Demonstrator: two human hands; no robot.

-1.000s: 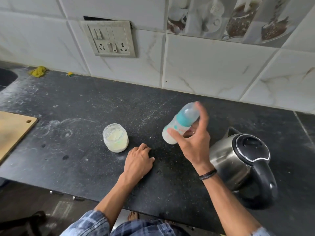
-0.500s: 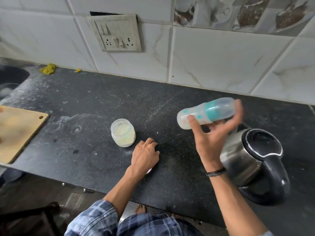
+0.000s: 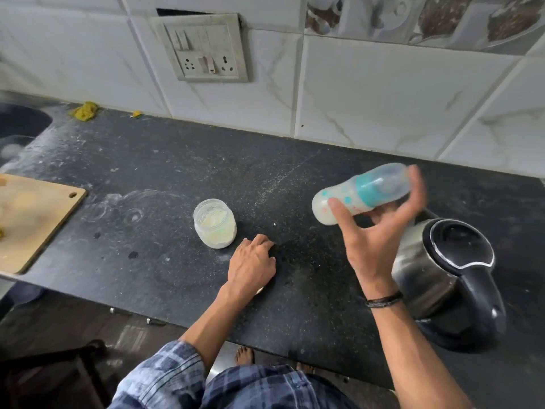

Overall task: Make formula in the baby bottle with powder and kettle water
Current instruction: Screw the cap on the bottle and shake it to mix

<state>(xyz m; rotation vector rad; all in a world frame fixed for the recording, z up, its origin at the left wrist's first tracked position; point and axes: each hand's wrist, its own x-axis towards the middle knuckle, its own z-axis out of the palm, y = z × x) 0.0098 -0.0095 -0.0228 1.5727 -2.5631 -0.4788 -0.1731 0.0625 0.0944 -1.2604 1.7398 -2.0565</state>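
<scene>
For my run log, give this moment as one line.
right hand: holds baby bottle tilted; left hand: rests on counter; jar: open

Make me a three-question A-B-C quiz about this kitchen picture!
1. Where is the jar? A. On the counter by the left hand. B. On a shelf. C. On a stove.
2. What colour is the bottle's ring? A. Red. B. Teal. C. Black.
3. How is the bottle? A. Standing upright. B. Tilted in the right hand. C. Lying on the counter.
Answers: A, it stands by the fingers; B, a teal band rings its neck; B, fingers hold it sideways in the air.
</scene>
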